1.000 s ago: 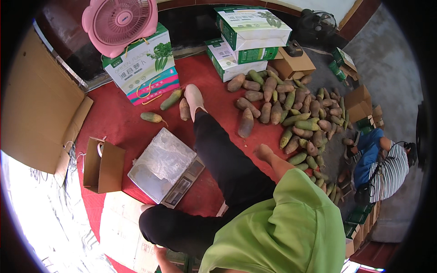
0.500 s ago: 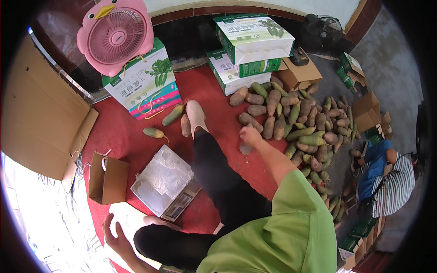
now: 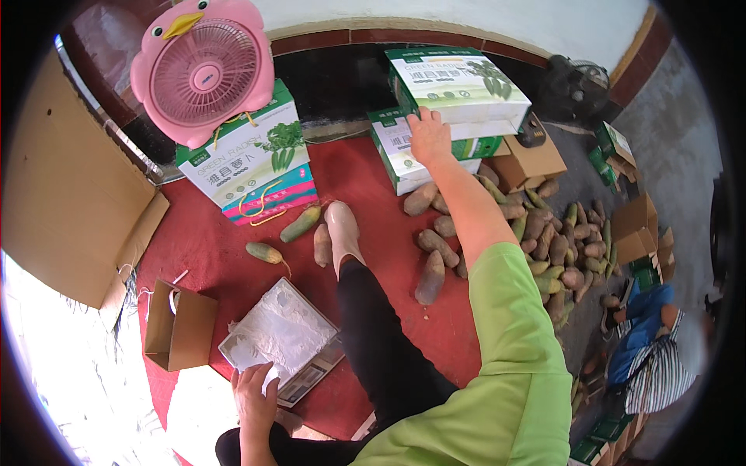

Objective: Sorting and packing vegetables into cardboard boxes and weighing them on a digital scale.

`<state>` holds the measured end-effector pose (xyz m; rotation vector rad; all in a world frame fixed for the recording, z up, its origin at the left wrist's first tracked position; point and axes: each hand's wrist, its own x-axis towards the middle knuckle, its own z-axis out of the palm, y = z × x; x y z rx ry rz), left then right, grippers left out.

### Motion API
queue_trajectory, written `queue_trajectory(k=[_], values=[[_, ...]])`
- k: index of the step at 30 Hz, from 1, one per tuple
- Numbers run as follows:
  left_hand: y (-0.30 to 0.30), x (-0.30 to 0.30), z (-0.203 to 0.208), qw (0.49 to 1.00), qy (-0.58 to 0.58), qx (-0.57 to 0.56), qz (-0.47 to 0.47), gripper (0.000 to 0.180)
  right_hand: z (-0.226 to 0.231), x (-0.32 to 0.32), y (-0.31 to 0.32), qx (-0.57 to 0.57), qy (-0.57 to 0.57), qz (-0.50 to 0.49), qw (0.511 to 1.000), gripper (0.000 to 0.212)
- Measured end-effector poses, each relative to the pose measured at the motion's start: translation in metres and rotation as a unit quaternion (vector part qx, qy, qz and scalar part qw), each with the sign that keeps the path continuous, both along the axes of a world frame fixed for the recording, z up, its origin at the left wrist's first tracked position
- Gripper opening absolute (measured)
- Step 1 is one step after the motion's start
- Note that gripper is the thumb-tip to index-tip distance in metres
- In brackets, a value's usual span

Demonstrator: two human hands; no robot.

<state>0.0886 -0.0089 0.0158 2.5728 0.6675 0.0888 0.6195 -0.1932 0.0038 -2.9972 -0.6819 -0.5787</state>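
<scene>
My right hand reaches far forward to a stack of cartons, its fingers stretched over the left end of the white and green upper carton. Whether they touch or merely overlap it is unclear. A white and green lower carton sits beneath, partly hidden by that hand. A single green radish lies on the red carpet, apart from the radish pile. My left hand, fingers apart and holding nothing, is at the near edge of a platform scale covered with clear plastic.
A pink fan stands on stacked gift cartons at the back left. Two green radishes lie before them. An open brown box is left of the scale. A person in striped clothing sits at the right.
My right hand has left the radish on the carpet and gone forward to the stacked cartons. My left hand has moved rightward to the scale. The view has shifted slightly.
</scene>
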Motion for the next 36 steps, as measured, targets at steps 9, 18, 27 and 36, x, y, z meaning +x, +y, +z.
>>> queue_trajectory(k=[9,18,27,36], values=[[0.006,0.006,-0.011,1.000,0.017,-0.015,-0.005,0.032,-0.013,0.042,-0.012,-0.117,0.029,-0.033,0.992,0.062],[-0.002,0.008,-0.008,1.000,0.005,-0.016,-0.023,0.032,-0.009,-0.001,-0.037,-0.115,-0.011,0.018,0.993,0.065],[-0.002,-0.002,-0.005,0.999,0.029,-0.032,-0.001,0.032,-0.021,-0.013,-0.054,-0.074,-0.015,0.028,0.997,0.076],[-0.003,-0.007,0.000,0.999,0.028,-0.023,0.000,0.032,-0.076,-0.079,-0.074,-0.022,-0.014,-0.012,1.000,0.072]])
